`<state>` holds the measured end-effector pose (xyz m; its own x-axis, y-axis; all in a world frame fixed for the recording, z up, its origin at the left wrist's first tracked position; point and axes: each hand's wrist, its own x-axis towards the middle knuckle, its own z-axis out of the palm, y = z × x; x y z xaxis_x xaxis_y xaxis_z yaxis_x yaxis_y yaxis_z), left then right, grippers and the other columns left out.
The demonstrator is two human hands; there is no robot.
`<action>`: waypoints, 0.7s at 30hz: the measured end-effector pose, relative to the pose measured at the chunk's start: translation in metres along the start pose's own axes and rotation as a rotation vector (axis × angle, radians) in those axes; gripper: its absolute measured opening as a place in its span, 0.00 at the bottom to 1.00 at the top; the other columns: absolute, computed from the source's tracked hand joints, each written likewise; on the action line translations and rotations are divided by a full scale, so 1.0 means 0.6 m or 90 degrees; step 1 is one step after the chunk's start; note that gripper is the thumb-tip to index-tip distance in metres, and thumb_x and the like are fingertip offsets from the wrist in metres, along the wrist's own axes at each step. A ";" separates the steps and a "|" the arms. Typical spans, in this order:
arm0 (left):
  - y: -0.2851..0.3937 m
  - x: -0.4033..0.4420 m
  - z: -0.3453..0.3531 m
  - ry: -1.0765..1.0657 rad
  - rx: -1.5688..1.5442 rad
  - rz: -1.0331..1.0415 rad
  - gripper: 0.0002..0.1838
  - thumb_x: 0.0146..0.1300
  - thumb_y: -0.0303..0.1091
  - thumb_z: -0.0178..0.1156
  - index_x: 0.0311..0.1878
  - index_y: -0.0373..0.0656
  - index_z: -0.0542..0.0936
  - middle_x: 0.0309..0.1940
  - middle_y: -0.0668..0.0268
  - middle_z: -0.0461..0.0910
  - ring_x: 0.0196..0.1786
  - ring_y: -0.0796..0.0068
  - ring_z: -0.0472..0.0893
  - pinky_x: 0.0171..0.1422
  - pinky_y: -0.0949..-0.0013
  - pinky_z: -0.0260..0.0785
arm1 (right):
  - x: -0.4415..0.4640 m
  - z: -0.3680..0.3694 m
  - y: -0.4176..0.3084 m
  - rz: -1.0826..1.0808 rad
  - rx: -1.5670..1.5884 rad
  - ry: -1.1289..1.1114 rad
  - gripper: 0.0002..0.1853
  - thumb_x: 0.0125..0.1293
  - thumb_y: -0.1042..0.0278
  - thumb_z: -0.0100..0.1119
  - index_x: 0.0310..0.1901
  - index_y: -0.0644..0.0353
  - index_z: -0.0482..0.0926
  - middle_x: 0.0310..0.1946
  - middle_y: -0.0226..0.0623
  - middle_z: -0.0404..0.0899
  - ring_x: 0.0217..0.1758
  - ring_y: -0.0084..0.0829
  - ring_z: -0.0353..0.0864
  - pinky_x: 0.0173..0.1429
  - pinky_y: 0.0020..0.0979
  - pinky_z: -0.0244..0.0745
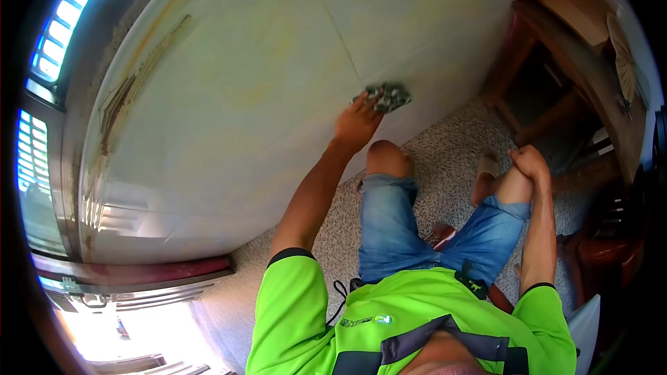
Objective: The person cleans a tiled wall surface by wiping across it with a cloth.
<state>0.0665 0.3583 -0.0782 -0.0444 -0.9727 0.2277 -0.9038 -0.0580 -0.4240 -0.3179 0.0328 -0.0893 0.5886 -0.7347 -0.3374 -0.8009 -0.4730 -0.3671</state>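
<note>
My left hand (359, 123) reaches up to the pale wall (264, 97) and presses a crumpled dark patterned cloth (390, 97) against it. The fingers lie over the cloth's left part and are slightly blurred. A thin dark crack in the wall runs down close to the cloth. My right hand (531, 162) rests on my right knee with its fingers curled in, and nothing shows in it.
Brown stains (121, 107) and peeling paint mark the wall's left part, beside a barred window (59, 35). Wooden furniture (583, 48) with a cardboard box (573, 7) stands at right. Speckled flooring (445, 139) lies beneath my legs. A reddish-brown chair (604, 253) is at lower right.
</note>
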 end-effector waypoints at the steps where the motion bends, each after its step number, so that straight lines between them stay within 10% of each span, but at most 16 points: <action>1: 0.008 -0.011 0.011 0.000 0.001 0.006 0.20 0.65 0.32 0.57 0.61 0.49 0.82 0.64 0.59 0.78 0.77 0.62 0.65 0.82 0.49 0.51 | -0.003 0.000 0.002 0.003 0.012 0.016 0.29 0.64 0.46 0.61 0.37 0.74 0.85 0.39 0.69 0.81 0.47 0.61 0.85 0.54 0.48 0.78; 7: 0.021 -0.146 0.013 -0.263 0.031 0.051 0.19 0.67 0.34 0.56 0.59 0.47 0.83 0.68 0.61 0.76 0.81 0.67 0.58 0.86 0.54 0.40 | -0.033 -0.010 0.003 -0.014 0.051 0.048 0.27 0.65 0.46 0.60 0.35 0.72 0.86 0.37 0.66 0.82 0.47 0.61 0.84 0.53 0.49 0.78; 21: -0.109 0.184 -0.263 0.263 0.153 -0.157 0.26 0.61 0.32 0.60 0.65 0.53 0.80 0.65 0.70 0.78 0.79 0.51 0.61 0.77 0.35 0.50 | -0.028 -0.015 -0.002 0.022 0.038 0.028 0.28 0.65 0.46 0.60 0.37 0.72 0.86 0.40 0.64 0.83 0.49 0.59 0.84 0.56 0.49 0.77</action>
<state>0.0536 0.2899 0.1130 -0.0504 -0.7568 0.6517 -0.7874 -0.3713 -0.4921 -0.3279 0.0417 -0.0755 0.5539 -0.7713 -0.3137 -0.8122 -0.4177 -0.4072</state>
